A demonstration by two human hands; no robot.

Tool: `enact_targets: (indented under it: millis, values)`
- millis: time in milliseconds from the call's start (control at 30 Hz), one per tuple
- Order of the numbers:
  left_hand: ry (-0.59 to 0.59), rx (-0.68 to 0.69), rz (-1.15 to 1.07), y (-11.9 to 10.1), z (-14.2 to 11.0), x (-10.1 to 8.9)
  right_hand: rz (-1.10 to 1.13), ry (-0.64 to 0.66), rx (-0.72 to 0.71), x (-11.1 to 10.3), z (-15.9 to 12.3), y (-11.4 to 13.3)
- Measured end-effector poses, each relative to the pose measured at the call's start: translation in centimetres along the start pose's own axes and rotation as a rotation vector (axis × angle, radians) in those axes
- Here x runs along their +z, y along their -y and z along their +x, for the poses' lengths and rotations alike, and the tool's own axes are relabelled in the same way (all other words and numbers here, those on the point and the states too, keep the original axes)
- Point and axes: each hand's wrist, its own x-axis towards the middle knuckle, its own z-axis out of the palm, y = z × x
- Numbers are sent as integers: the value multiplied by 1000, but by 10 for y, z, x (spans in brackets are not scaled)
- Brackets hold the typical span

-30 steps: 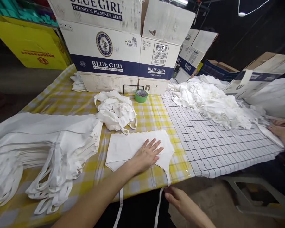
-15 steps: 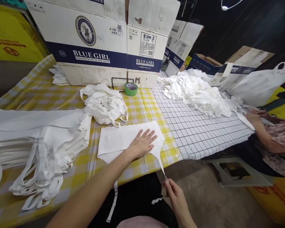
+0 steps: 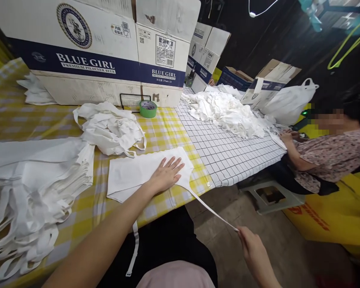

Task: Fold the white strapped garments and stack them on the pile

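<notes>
A white strapped garment, like a bra or cropped camisole (image 3: 129, 172), lies flat near the front edge of the table. My left hand (image 3: 165, 175) presses on its right part, palm down with fingers spread. From the garment's right corner a thin white strap (image 3: 210, 209) runs taut past the table edge. Its far end is pinched between the fingertips of my right hand (image 3: 252, 244), out over the floor. A second strap (image 3: 135, 250) with a small fastener at its end hangs down over my dark trousers.
A neat stack of white garments (image 3: 48, 160) lies left, and a loose heap (image 3: 111, 126) behind. Green tape (image 3: 148, 109) sits by a large beer carton (image 3: 108, 76). Rightward, a white pile (image 3: 225, 114) covers part of the grid cloth; a person (image 3: 333, 148) sits there.
My right hand has moved outward to the right, drawing the strap out longer and straight. My left hand stays flat on the garment. The view has turned right, bringing more of the seated person in.
</notes>
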Motion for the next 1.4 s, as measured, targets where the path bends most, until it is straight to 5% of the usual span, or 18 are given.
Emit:
enact_targets:
  millis: [200, 333, 467, 600, 733, 833, 1000, 1167, 1300, 1400]
  values:
    - [-6, 7, 2, -2, 0, -1, 269, -128, 323, -29, 7, 7]
    - [-16, 13, 3, 1, 0, -1, 538, -324, 442, -46, 21, 19]
    - [-27, 9, -22, 0, 1, -5, 723, -426, 349, -54, 44, 35]
    - [-142, -10, -171, -38, -5, -25, 763, -190, 206, -60, 74, 69]
    - [-88, 91, -579, -99, -20, -48, 740, 31, 49, -58, 104, 105]
    - [-59, 10, -832, -123, -27, -51, 745, 128, -11, -48, 121, 120]
    - [-59, -264, -1192, -117, -33, -34, 637, 59, -119, -19, 134, 122]
    - [-1, -361, -1452, -111, -35, -26, 260, -19, -464, 4, 141, 117]
    - [10, -393, -1438, -106, -34, -31, 138, -10, -559, 15, 153, 122]
    - [-39, -387, -1208, -89, -32, -36, 222, -19, -520, 20, 169, 127]
